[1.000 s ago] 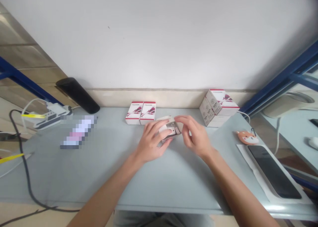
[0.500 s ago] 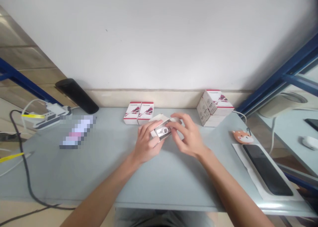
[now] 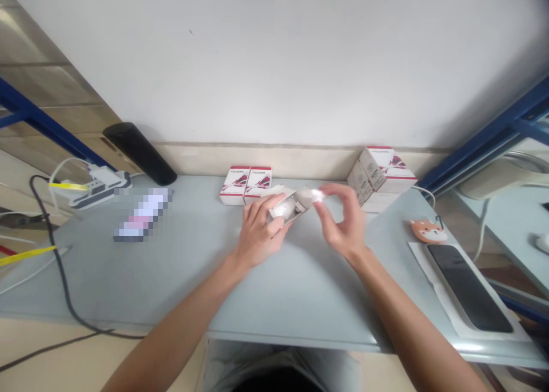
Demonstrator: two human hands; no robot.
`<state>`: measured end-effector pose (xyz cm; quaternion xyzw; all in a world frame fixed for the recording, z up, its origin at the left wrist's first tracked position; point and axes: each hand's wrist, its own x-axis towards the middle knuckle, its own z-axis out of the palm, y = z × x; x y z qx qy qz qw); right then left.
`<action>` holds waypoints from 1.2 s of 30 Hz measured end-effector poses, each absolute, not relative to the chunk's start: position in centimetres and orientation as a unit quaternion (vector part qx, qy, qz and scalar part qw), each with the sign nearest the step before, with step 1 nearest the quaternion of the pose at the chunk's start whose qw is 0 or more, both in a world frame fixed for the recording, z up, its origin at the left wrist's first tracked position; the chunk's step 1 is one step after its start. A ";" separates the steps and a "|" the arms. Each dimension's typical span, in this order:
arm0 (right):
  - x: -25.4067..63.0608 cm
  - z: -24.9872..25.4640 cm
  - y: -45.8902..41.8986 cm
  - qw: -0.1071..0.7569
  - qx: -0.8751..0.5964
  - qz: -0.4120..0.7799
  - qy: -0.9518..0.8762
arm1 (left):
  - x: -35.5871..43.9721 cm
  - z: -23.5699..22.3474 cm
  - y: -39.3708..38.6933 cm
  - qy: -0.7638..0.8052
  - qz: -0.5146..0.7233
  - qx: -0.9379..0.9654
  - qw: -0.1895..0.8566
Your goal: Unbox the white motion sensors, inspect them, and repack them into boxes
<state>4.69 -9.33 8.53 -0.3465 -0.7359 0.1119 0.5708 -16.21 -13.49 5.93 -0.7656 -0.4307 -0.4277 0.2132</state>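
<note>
My left hand (image 3: 262,229) is closed round a small opened cardboard box (image 3: 295,216), tilted above the middle of the table. Inside the box lies something whitish in clear plastic (image 3: 283,209). Between the thumb and fingers of my right hand (image 3: 345,217) is a small white item (image 3: 315,196), blurred, at the right end of the box; its kind cannot be made out. Beyond the left hand stand two white boxes (image 3: 246,183) with red edges and a dark red pattern, side by side.
A stack of like boxes (image 3: 380,177) stands at the back right against the wall. On the right are an orange animal-face pouch (image 3: 428,232) and a black phone (image 3: 469,289). A black cylinder (image 3: 141,154), a power strip (image 3: 100,186), cables and a pixelated device (image 3: 143,214) are on the left.
My right hand has moved right, away from the box opening, with the small white item pinched in it. The camera view has shifted slightly.
</note>
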 end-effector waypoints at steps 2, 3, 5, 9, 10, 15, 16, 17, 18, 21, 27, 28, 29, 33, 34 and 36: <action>5.5 8.1 -8.4 0.569 -0.431 0.104 -0.692 | -16.3 5.9 -13.5 -0.433 -0.428 -0.765 0.209; 5.9 7.7 -7.8 0.537 -0.471 0.110 -0.691 | -16.3 5.8 -13.5 -0.434 -0.428 -0.766 0.206; 6.7 6.7 -6.6 0.429 -0.522 0.127 -0.726 | -16.3 5.6 -13.6 -0.431 -0.431 -0.767 0.201; 7.0 4.0 -5.1 0.289 -0.503 0.109 -0.807 | -16.3 5.4 -13.9 -0.429 -0.448 -0.758 0.201; 6.8 3.6 -4.9 0.279 -0.495 0.107 -0.816 | -16.2 5.5 -13.9 -0.431 -0.449 -0.757 0.201; 6.5 5.2 -5.6 0.396 -0.479 0.080 -0.779 | -16.1 6.1 -14.1 -0.431 -0.428 -0.762 0.224; 6.5 6.1 -6.1 0.438 -0.459 0.083 -0.768 | -16.0 6.2 -14.2 -0.433 -0.421 -0.763 0.230; 6.4 7.2 -6.6 0.464 -0.432 0.095 -0.768 | -15.9 6.3 -14.3 -0.434 -0.414 -0.765 0.235; 6.4 8.1 -7.2 0.480 -0.409 0.109 -0.769 | -15.8 6.3 -14.3 -0.435 -0.407 -0.767 0.238; 6.0 10.1 -9.0 0.466 -0.362 0.168 -0.790 | -15.6 6.2 -14.5 -0.427 -0.392 -0.779 0.238; 5.0 9.2 -9.8 0.366 -0.364 0.331 -0.790 | -15.5 5.3 -14.7 -0.398 -0.371 -0.805 0.236; 5.0 8.9 -9.6 0.370 -0.379 0.342 -0.776 | -15.5 5.2 -14.7 -0.394 -0.370 -0.807 0.238; 5.0 8.6 -9.3 0.373 -0.398 0.350 -0.762 | -15.4 5.2 -14.7 -0.389 -0.371 -0.809 0.238; 5.2 8.6 -8.9 0.352 -0.458 0.354 -0.735 | -15.5 5.6 -14.4 -0.359 -0.365 -0.824 0.243; 5.2 8.8 -8.9 0.351 -0.463 0.341 -0.739 | -15.5 5.7 -14.4 -0.358 -0.364 -0.825 0.243; 5.1 9.2 -9.0 0.362 -0.466 0.312 -0.745 | -15.7 5.9 -14.3 -0.366 -0.364 -0.824 0.235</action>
